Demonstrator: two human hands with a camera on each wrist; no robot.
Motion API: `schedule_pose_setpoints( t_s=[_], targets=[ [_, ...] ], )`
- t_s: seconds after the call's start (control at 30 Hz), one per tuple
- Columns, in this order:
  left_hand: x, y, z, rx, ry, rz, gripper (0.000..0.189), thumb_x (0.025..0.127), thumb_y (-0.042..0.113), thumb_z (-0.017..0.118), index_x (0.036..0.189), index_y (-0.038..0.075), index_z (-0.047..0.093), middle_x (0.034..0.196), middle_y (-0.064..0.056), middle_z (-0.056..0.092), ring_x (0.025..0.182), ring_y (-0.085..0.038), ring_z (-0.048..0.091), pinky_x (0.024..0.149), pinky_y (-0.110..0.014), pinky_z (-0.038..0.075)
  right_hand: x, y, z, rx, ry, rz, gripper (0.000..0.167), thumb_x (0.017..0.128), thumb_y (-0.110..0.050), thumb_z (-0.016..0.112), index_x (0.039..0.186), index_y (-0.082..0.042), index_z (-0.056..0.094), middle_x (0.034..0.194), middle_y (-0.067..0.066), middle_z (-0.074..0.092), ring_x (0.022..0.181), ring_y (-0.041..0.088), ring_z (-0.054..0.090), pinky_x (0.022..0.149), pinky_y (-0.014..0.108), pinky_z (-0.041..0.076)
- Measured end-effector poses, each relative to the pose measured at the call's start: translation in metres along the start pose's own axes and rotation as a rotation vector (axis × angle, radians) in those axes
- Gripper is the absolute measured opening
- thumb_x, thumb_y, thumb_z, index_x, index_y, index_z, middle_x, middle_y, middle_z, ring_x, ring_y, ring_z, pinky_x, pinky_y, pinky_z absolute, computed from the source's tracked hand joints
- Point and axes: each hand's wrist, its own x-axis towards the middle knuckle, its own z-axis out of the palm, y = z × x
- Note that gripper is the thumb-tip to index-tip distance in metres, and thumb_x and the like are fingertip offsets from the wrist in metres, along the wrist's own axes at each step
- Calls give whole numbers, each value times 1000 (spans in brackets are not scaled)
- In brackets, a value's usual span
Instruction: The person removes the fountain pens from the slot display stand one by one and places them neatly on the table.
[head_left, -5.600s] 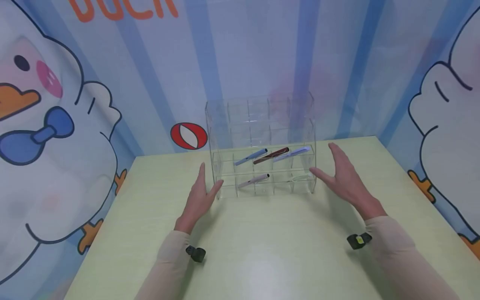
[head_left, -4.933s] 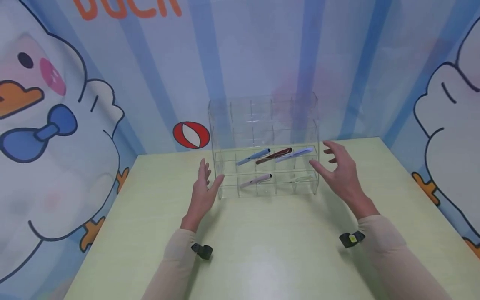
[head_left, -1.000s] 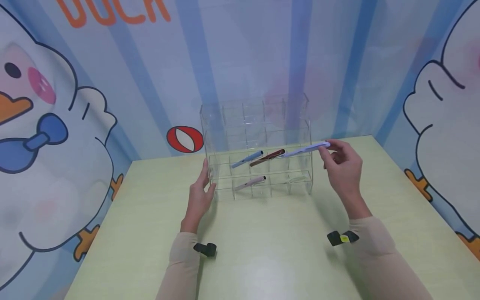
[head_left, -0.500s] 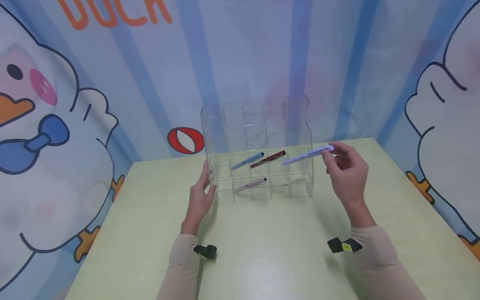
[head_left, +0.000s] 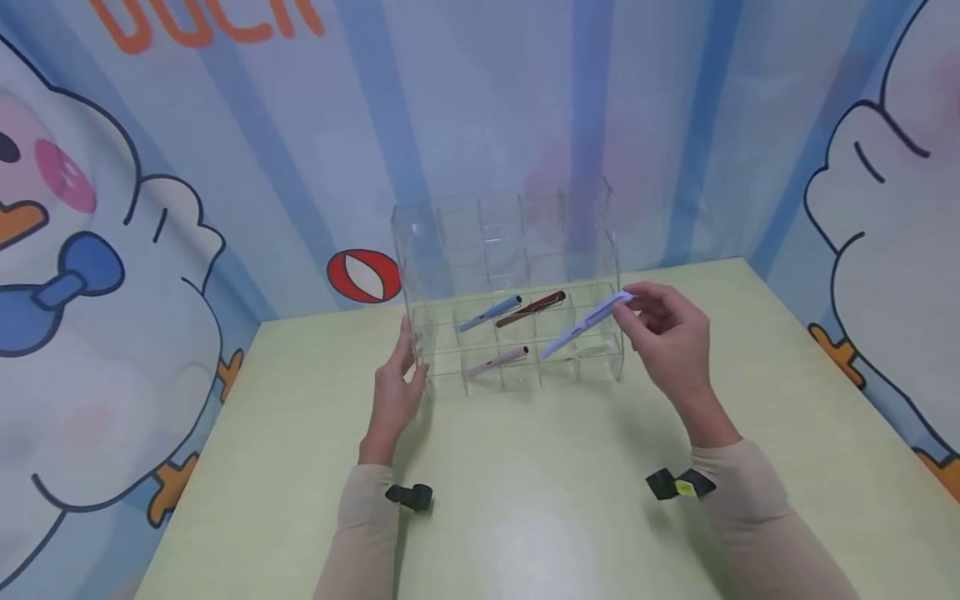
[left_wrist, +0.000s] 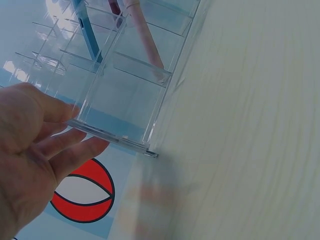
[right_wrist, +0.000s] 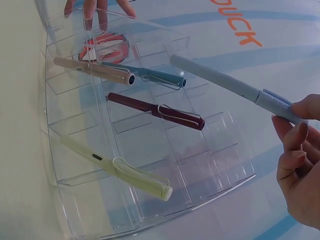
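Observation:
In the head view, my right hand (head_left: 671, 346) pinches a lilac pen (head_left: 581, 327) by its clip end between thumb and fingers. The pen slants down to the left, in front of a clear tiered rack (head_left: 442, 362). My left hand (head_left: 393, 392) holds the rack's left side; in the left wrist view the thumb is at the panel's edge and the fingers (left_wrist: 82, 152) lie along its outer face. A blue pen (head_left: 490, 313) and a dark red pen (head_left: 531, 308) lie in the second tier up. Below lie a pinkish pen (head_left: 498, 360) and a pale green pen (right_wrist: 120, 172).
The rack stands on a pale wooden table (head_left: 517, 492), close to its back edge. Behind it hangs a blue striped backdrop (head_left: 480, 100) with cartoon ducks and a red ball print (head_left: 364, 276). The rack's upper tiers rise against that backdrop.
Both hands were apart from the rack at first. The left has taken hold of its side. The right has drawn the lilac pen out of its tier, then swung its lower end downward and left.

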Motion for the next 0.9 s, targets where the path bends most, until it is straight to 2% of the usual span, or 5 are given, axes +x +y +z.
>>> schedule_pose_setpoints(
  t_s=[0.07,0.37,0.5,0.77,0.9],
  targets=[
    [-1,-1,-1,5,1,-6,88,94,-5,64,161,29,20,147,-19,47,127,-34,55,105,-47,45,-1,-2,3,-1,-23,19,23,88,1,73,111,2,71,84,-8,70,52,8,49,43,19,36],
    [0,-1,-1,9,1,7,87,94,-5,64,161,27,19,146,-20,48,127,-35,55,104,-49,46,-4,-7,8,2,-83,54,23,86,2,75,108,-1,73,83,-8,71,53,9,50,44,20,35],
    [1,1,-1,4,-5,-1,87,94,-5,64,161,29,19,148,-19,46,127,-34,55,104,-49,46,-5,-8,10,9,-106,69,21,86,3,75,106,-1,74,82,-4,72,53,10,50,45,21,35],
    [2,1,-2,5,-24,-20,89,95,-4,63,161,31,16,149,-18,46,129,-34,53,105,-47,45,-7,-9,14,-3,-194,119,22,88,-4,75,110,-2,75,91,11,75,67,9,67,52,20,48],
    [1,-1,-2,8,-23,-22,90,94,-5,63,161,32,16,150,-17,44,129,-34,53,104,-47,45,-9,-9,17,-3,-240,147,22,90,-6,75,111,-3,75,92,14,75,64,10,63,49,21,44]
  ],
)
